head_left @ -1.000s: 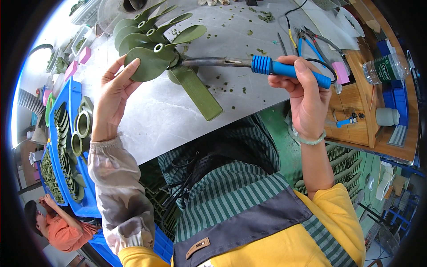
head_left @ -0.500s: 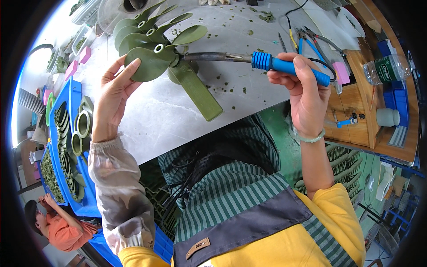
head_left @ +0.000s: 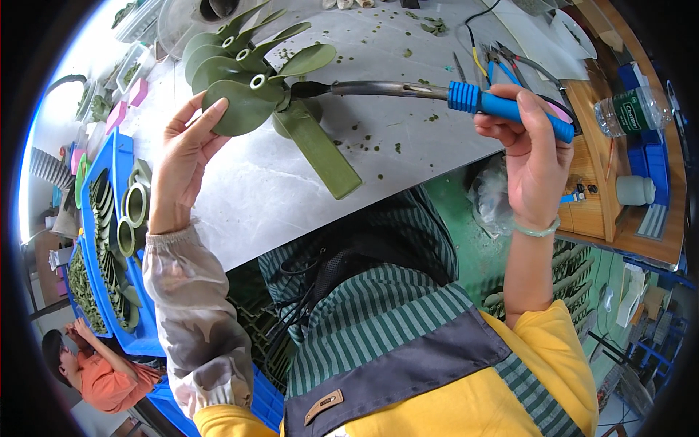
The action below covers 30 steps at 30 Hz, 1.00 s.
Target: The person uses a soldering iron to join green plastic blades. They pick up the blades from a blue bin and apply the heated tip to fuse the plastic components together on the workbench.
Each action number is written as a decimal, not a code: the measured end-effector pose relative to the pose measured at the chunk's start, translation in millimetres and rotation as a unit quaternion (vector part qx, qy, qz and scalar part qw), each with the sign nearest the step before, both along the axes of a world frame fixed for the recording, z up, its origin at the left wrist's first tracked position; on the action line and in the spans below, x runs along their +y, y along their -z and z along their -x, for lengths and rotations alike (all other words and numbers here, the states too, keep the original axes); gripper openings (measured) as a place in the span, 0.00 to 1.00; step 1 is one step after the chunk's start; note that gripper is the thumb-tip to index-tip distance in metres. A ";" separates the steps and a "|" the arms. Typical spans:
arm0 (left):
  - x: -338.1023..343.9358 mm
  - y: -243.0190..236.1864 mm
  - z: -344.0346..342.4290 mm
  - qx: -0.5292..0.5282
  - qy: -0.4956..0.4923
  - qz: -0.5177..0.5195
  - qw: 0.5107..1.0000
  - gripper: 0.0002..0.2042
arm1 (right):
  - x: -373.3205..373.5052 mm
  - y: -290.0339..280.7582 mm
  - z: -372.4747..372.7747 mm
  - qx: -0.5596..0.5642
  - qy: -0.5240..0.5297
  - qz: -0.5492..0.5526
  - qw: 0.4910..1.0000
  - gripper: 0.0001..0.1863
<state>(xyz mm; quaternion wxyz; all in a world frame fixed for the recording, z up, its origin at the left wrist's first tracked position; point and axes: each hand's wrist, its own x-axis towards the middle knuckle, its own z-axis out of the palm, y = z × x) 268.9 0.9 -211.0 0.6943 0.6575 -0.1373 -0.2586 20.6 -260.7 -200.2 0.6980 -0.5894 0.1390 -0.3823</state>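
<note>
My left hand (head_left: 182, 149) pinches a blade of the nearest olive-green propeller (head_left: 237, 109) between thumb and fingers. Several similar propellers stand in a row behind it, joined along a green bar (head_left: 320, 149) whose flat end points toward me over the table. In my right hand (head_left: 535, 156) is the blue handle of a soldering iron (head_left: 408, 89), held from the right with its metal shaft level. Its dark, flattened tip is at the side of the nearest propeller's hub, near the bar; whether it touches I cannot tell.
Green drips and scraps dot the grey table (head_left: 247, 218). Pliers (head_left: 502, 69) and a thin pointed tool (head_left: 459, 67) lie at the back right, beside the iron's cable. A blue crate (head_left: 149, 320) of green parts is at left; a person in orange (head_left: 113, 382) sits beyond it.
My right hand and the soldering iron have moved to the right, and more of the dark tip now shows beside the hub. The left hand and propellers have barely shifted.
</note>
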 end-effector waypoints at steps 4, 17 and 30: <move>1.4 0.3 -3.0 0.007 0.005 0.012 1.000 0.12 | -4.9 -3.1 7.7 0.002 0.004 -0.002 1.000 0.13; 39.6 -29.6 22.2 -0.064 -0.003 -0.013 0.998 0.21 | -22.5 5.0 36.6 0.045 0.048 -0.017 0.998 0.14; 417.8 10.4 -25.0 -0.321 -0.337 -0.703 0.538 0.19 | -31.3 -4.8 47.2 0.071 -0.002 -0.018 0.997 0.16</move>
